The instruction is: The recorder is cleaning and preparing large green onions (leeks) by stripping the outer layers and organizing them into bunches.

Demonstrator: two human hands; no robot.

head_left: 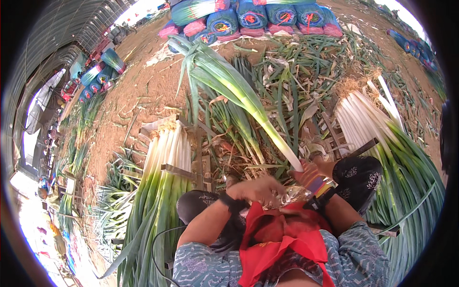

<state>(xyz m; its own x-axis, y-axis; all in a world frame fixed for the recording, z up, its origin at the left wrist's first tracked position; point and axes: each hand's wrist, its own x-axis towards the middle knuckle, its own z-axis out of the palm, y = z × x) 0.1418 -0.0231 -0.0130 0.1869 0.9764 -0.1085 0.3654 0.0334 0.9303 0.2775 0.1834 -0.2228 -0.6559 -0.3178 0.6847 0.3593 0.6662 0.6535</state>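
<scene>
A long leek point(254, 109) slants up and away from my lap, its white root end gripped in my right hand point(311, 178), which wears a striped glove. Its green leaves fan out far ahead, over the ground. My left hand point(262, 189), bare and blurred by motion, is close to the right one, above my lap; its fingers cannot be made out. On my left lies a bundle of leeks point(167, 150) with white ends pointing away from me, across a metal rack point(178, 171). A second leek bundle point(366, 117), roots still on, rests on a rack to my right.
Loose leeks point(234, 122) and a heap of cut leaves point(301, 81) cover the ground ahead. Farther off, wrapped leek bundles point(251, 16) are stacked in a row. More wrapped bundles point(103, 74) stand at the far left, others point(413, 48) at the far right. A dark cable point(155, 251) runs beside my left arm.
</scene>
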